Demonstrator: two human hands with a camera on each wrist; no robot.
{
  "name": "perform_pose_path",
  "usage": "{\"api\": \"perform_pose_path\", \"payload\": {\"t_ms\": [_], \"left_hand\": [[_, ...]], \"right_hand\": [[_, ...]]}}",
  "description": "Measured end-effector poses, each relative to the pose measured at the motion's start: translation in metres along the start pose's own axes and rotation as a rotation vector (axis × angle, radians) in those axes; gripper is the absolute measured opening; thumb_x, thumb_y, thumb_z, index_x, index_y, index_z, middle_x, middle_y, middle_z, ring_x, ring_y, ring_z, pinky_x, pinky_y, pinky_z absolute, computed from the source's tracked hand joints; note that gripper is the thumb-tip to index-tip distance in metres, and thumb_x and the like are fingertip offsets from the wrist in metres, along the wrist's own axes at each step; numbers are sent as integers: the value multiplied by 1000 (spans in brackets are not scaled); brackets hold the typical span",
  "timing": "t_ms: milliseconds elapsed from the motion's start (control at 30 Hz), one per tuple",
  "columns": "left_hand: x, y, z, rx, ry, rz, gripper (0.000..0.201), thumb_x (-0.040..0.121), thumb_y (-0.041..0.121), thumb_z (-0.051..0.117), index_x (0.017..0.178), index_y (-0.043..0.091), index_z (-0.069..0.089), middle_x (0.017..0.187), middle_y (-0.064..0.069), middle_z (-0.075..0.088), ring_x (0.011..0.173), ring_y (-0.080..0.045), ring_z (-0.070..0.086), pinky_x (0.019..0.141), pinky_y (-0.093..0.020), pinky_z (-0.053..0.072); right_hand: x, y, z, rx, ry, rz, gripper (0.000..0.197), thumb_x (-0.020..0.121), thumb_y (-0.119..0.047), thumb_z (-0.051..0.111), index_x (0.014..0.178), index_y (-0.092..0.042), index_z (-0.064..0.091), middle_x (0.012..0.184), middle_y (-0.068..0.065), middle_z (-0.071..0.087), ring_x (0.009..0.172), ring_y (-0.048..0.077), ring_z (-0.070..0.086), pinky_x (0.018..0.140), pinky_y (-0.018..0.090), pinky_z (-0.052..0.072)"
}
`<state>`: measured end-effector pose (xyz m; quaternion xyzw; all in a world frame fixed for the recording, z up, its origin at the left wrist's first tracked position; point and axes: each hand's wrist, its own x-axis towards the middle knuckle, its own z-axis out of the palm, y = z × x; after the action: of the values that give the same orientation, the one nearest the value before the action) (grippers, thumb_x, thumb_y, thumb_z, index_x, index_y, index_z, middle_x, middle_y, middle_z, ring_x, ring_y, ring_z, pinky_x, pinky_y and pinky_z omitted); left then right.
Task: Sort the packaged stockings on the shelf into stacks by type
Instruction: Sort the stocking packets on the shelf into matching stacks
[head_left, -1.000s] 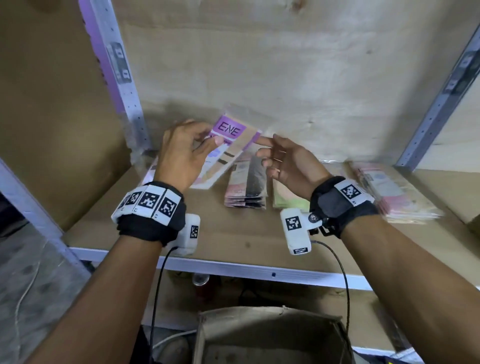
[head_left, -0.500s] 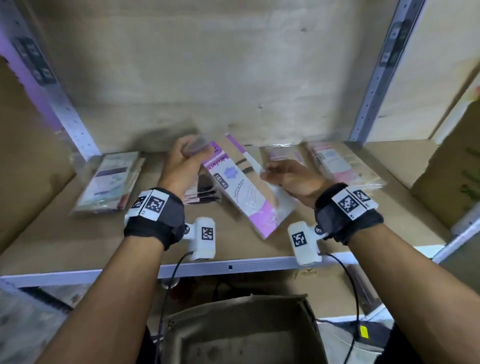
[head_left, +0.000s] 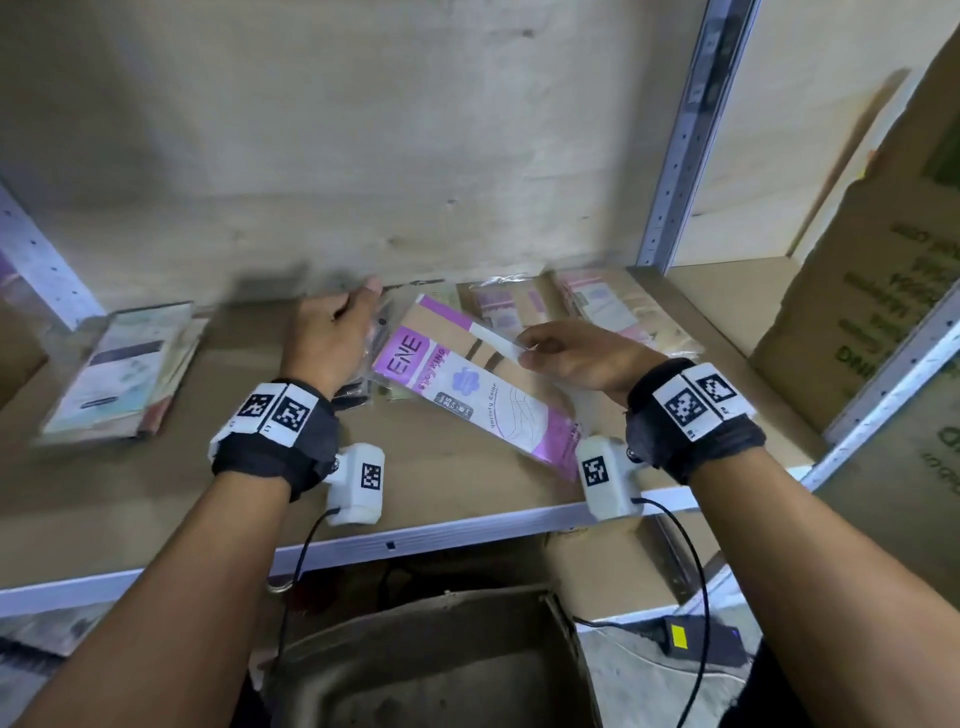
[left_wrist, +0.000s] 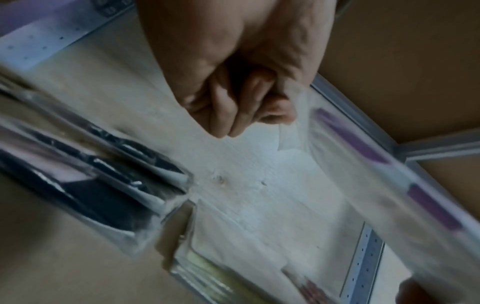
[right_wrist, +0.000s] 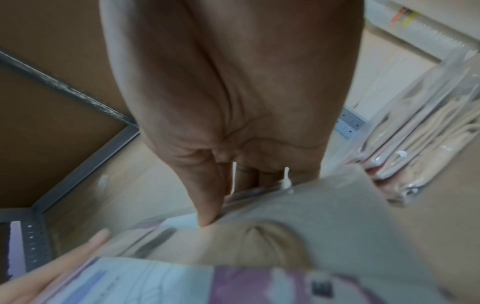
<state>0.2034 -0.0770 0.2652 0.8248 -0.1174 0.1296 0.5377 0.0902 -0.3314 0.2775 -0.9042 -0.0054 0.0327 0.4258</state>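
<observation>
On the wooden shelf (head_left: 156, 499), my right hand (head_left: 582, 358) pinches the purple packet (head_left: 467, 384) above the boards, to read its type. Left of the packet, my left hand (head_left: 327, 338) curls on the dark stack (head_left: 363, 387); a beige stack (head_left: 618, 312) waits behind.

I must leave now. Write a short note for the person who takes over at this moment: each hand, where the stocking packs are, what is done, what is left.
Right hand: pinches the upper end of the purple-and-white flat stocking pack, holding it above the wooden shelf board.
Left hand: at the pack's other upper corner, over the dark stocking packs; its grip is unclear.
Done: the pale stack at the far left, the pink-and-beige stacks at the back right.
Left: lay the held pack on its matching stack, then sort the middle ones.
</observation>
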Motion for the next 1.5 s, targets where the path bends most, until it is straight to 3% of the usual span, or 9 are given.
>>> {"api": "perform_pose_path", "payload": {"t_ms": [167,433,567,767,967,1200,1367,1433,1500], "left_hand": [[-7,11,1,-390,-141,-181,52,93,49,62,48,24,58,46,9,50,44,-10,45,51,-22,38],[-21,18,-9,-984,-272,-453,13,99,33,56,93,23,61,62,9,64,36,-4,55,31,-11,35],[-18,16,-15,-901,-264,-425,17,100,36,55,89,24,61,58,9,60,36,-5,51,28,-14,30],[-13,12,-23,-341,-192,-162,51,97,45,58,51,23,55,44,11,50,40,-2,47,41,-11,35],[-20,20,-30,-736,-332,-383,21,100,32,54,84,20,60,64,6,56,46,-8,43,35,-17,20],[-22,29,-29,-876,-456,-427,35,107,33,36,75,20,43,36,8,47,27,0,40,33,-14,20],[-17,22,-13,-906,-216,-473,26,99,41,54,92,17,60,61,6,61,41,-4,47,34,-14,29],[-13,19,-8,-896,-162,-511,52,97,56,47,119,12,62,83,-3,70,53,-9,56,40,-17,40],[-11,18,-3,-832,-224,-523,73,96,68,35,121,6,65,89,-8,73,61,-14,63,50,-21,50]], "right_hand": [[-4,7,-5,99,-8,-21,13,96,-16,62,104,-9,69,92,2,65,86,12,55,83,25,39],[-7,-1,9,376,3,-55,11,95,-6,61,104,-4,65,96,8,61,93,16,53,89,22,39],[-6,-3,13,388,-14,-56,8,94,-5,61,101,-6,66,95,7,63,93,16,54,90,24,38],[-5,5,8,401,-24,-55,11,93,-3,62,103,1,66,91,7,59,90,16,50,85,23,37],[-4,2,15,437,-48,-39,11,94,-5,61,103,-2,67,93,3,65,91,12,55,88,20,39],[-4,-2,17,486,-49,-41,20,95,-4,59,109,10,61,104,17,58,100,24,51,97,31,34],[-4,0,10,501,-52,-27,9,96,-2,56,99,1,64,97,13,61,93,19,56,90,23,40],[-1,2,5,559,-11,10,9,96,-3,57,92,-6,65,89,4,66,82,13,63,78,17,48],[4,4,0,656,71,60,9,95,-5,59,90,-8,66,86,5,71,75,15,68,67,21,55]]}}
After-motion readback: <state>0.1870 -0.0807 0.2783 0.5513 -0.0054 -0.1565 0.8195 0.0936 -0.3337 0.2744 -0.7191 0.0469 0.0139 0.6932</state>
